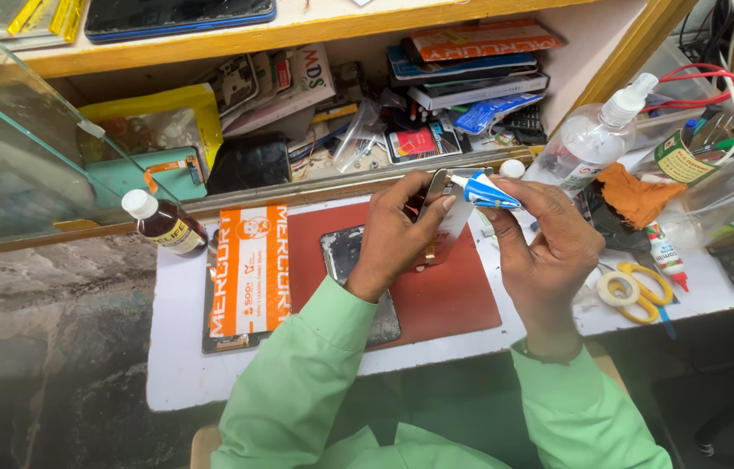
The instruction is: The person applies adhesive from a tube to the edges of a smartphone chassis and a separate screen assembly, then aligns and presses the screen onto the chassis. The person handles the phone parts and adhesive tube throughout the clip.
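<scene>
Now our left hand [397, 234] grips the panel [447, 217] upright, while our right hand [545, 239] pinches the tube [481, 191], nozzle leftward onto its top edge.

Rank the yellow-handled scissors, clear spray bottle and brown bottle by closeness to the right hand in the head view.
1. Yellow-handled scissors: just to the right of the right hand.
2. Clear spray bottle: behind it, up right.
3. Brown bottle: far left.

The person wore a light mint-green, long-sleeved cloth shirt, its sleeves creased and reaching down to both wrists. The left hand [397, 230] and right hand [549, 247] were bare, with a dark band just showing at the right cuff.
</scene>
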